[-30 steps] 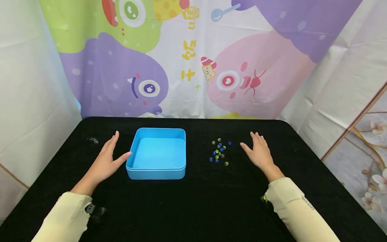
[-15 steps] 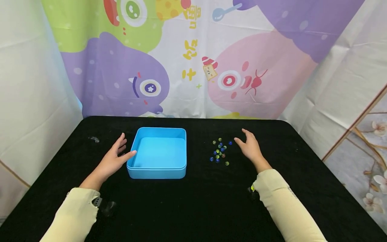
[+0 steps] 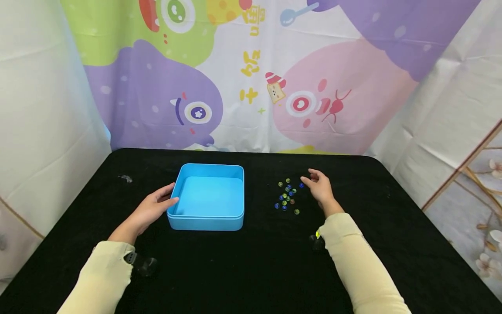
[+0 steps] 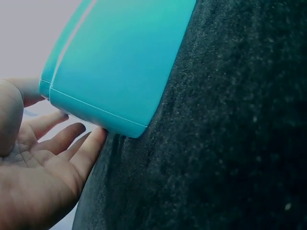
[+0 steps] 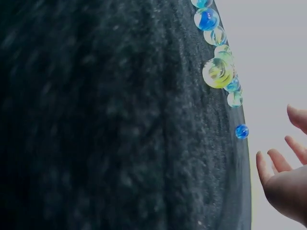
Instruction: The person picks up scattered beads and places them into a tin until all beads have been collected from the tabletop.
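Observation:
A light-blue open-topped plastic box [image 3: 208,223] stands on the black table. My left hand [image 3: 150,212] is at its left wall, the thumb over the rim and the fingers against the outer side. The left wrist view shows the fingertips [image 4: 99,134] at the box wall [image 4: 120,57]. Right of the box lies a loose cluster of glass marbles [image 3: 284,196], blue, yellow-green and one brownish. My right hand [image 3: 320,189] hovers just right of them, fingers loosely bent and holding nothing. The nearest one is a blue marble [image 3: 301,185], also seen in the right wrist view [image 5: 242,131].
The black cloth-covered table [image 3: 243,270] extends in front of both hands. A cartoon-printed curtain [image 3: 243,109] hangs along its back edge. A small pale mark [image 3: 125,179] shows on the cloth at the far left.
My left hand has moved right and its fingers have come against the box's left wall. My right hand has moved left toward the marbles, its fingers bending. Box and marbles stay put.

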Action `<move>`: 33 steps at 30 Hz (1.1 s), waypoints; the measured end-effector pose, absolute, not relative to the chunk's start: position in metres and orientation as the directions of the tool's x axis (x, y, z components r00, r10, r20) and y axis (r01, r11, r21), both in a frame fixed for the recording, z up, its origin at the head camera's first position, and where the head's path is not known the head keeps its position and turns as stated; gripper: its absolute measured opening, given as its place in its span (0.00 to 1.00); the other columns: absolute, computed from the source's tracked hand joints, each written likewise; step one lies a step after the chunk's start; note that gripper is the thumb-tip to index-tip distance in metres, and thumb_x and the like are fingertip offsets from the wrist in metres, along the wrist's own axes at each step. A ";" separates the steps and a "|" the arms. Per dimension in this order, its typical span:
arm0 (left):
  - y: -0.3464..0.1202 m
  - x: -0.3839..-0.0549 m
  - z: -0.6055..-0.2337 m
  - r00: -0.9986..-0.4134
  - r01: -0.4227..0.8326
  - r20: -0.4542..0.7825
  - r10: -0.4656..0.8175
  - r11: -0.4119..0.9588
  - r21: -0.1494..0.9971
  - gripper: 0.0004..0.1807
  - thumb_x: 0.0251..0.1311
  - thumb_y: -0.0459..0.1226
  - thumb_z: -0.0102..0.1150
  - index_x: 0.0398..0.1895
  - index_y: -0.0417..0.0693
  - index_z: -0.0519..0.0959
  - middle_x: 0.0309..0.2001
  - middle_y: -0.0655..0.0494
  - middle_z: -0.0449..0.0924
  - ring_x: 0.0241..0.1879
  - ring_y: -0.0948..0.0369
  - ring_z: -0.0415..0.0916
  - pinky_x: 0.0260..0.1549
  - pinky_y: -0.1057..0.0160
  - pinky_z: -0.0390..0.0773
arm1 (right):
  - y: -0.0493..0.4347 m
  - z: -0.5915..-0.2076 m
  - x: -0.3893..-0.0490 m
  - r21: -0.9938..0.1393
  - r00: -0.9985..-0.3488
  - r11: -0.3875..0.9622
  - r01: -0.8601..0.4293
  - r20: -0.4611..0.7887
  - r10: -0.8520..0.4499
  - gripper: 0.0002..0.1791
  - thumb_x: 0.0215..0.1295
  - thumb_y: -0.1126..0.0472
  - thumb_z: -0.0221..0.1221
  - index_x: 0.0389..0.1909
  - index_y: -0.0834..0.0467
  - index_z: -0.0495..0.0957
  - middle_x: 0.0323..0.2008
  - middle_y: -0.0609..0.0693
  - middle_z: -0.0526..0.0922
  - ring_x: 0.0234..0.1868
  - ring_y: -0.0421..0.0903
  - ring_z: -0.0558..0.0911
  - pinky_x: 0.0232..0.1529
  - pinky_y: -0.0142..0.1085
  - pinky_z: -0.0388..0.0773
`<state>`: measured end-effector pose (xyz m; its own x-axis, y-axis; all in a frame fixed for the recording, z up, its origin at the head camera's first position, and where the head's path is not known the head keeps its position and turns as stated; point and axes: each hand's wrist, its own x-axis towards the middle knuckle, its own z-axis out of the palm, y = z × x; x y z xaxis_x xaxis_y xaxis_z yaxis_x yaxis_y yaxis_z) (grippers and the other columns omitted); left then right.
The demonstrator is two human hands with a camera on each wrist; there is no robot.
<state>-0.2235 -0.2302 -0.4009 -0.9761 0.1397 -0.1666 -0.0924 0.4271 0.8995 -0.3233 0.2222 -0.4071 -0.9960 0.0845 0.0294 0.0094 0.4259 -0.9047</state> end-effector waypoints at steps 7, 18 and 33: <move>-0.233 -0.223 -0.403 -0.976 -0.115 -0.180 0.126 0.407 0.906 0.38 0.68 0.47 0.46 0.73 0.45 0.43 0.70 0.36 0.44 0.66 0.38 0.47 0.60 0.37 0.54 | 0.223 -0.415 -0.329 -0.941 -0.996 0.332 0.068 -0.046 0.076 0.27 0.67 0.64 0.54 0.65 0.67 0.61 0.62 0.65 0.63 0.62 0.57 0.62 0.62 0.47 0.61; -0.232 -0.220 -0.406 -0.975 -0.135 -0.190 0.112 0.376 0.917 0.39 0.67 0.47 0.48 0.74 0.46 0.44 0.70 0.36 0.44 0.66 0.39 0.47 0.60 0.37 0.53 | 0.220 -0.424 -0.330 -0.849 -0.993 0.522 0.085 -0.118 -0.030 0.23 0.64 0.72 0.53 0.61 0.69 0.66 0.58 0.67 0.68 0.59 0.60 0.66 0.58 0.49 0.66; -0.232 -0.223 -0.405 -0.973 -0.154 -0.206 0.105 0.370 0.916 0.38 0.67 0.47 0.48 0.74 0.48 0.44 0.71 0.37 0.43 0.67 0.39 0.47 0.60 0.37 0.53 | 0.216 -0.423 -0.334 -0.797 -0.992 0.591 0.122 -0.075 0.103 0.15 0.61 0.72 0.57 0.49 0.70 0.77 0.44 0.62 0.78 0.47 0.54 0.75 0.47 0.43 0.73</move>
